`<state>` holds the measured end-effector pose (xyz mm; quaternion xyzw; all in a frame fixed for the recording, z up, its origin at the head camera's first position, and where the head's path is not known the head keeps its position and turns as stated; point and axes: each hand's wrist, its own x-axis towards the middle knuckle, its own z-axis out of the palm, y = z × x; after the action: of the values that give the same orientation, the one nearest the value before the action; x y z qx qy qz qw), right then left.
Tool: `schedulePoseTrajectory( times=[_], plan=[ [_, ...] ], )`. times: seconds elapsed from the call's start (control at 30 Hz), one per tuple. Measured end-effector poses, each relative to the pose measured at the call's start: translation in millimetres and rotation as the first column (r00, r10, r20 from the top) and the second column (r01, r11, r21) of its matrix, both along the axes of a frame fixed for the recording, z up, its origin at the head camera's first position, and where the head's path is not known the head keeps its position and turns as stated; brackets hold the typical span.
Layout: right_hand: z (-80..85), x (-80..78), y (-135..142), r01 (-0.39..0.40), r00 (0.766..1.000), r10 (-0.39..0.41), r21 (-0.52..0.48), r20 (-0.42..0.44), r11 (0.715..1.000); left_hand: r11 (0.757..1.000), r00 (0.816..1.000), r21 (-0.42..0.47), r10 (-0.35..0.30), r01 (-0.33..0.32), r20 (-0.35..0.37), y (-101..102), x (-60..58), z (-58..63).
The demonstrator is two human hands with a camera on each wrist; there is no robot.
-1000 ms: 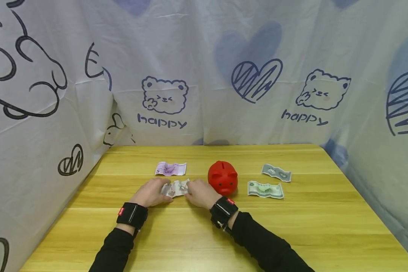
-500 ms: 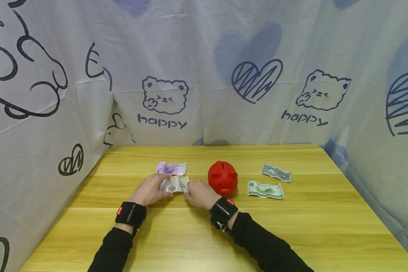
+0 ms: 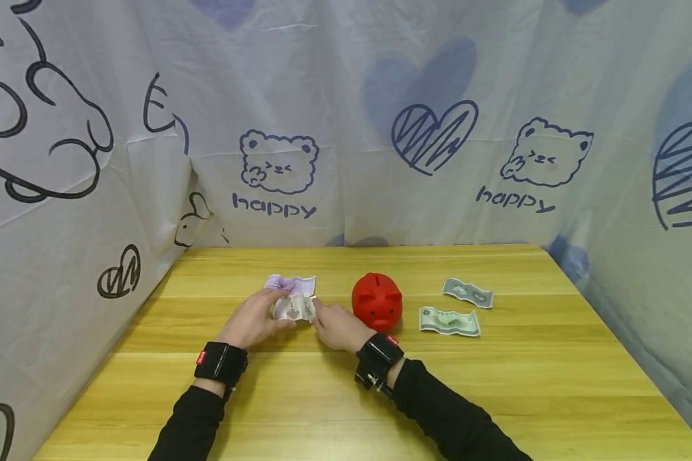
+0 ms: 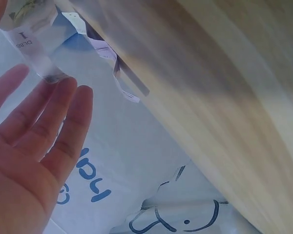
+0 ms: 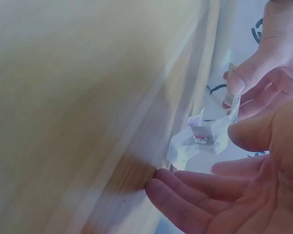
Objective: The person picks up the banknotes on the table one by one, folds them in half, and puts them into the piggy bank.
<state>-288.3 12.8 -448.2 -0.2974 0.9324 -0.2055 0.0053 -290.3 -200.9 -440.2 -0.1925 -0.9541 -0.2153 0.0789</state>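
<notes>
A crumpled pale banknote (image 3: 295,308) is stretched between my two hands, a little above the table in front of a purple banknote (image 3: 300,285). My left hand (image 3: 252,323) pinches its left end between thumb and fingers. At its right end, my right hand (image 3: 340,326) holds the edge near the thumb and forefinger. In the right wrist view the pale note (image 5: 200,141) bends in waves, and the right hand's lower fingers (image 5: 185,195) extend close to the tabletop. The left wrist view shows the note's end (image 4: 36,51) against the left fingertips.
A red piggy bank (image 3: 377,302) stands just right of my right hand. Farther right lie a green banknote (image 3: 450,321) and a grey-green banknote (image 3: 468,292). A printed white cloth (image 3: 346,179) hangs behind the wooden table (image 3: 334,410).
The pale banknote has moved slightly away from me, up to the purple note, whose front edge it now overlaps in view. The left hand has moved forward with it; the right has barely shifted.
</notes>
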Motion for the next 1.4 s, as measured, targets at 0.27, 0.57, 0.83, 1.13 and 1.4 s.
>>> schedulePoseTrajectory(
  times=[0.27,0.57,0.83,1.13,1.4],
  plan=[
    [1.8,3.1,0.0,0.005,0.994,0.002,-0.066,0.107,0.998,1.0,1.0,0.013,-0.018,0.018,-0.021,-1.3,0.3,3.0],
    [0.8,2.1,-0.4,0.019,0.989,-0.008,-0.072,0.149,0.997,1.0,1.0,0.014,-0.014,0.014,-0.028,-1.6,1.0,4.7],
    [0.0,2.8,-2.0,0.015,0.99,-0.007,-0.06,0.142,0.998,0.999,0.999,0.036,-0.022,0.023,-0.03,0.5,2.5,5.3],
    [2.3,3.1,-1.1,0.031,0.986,-0.012,-0.115,0.167,0.993,0.998,1.0,0.052,-0.022,0.023,-0.008,2.8,3.3,6.8],
    [2.5,0.6,-1.8,0.07,0.974,-0.036,-0.15,0.223,0.986,0.996,0.999,0.077,-0.036,0.038,-0.03,1.6,2.9,9.3]
  ],
)
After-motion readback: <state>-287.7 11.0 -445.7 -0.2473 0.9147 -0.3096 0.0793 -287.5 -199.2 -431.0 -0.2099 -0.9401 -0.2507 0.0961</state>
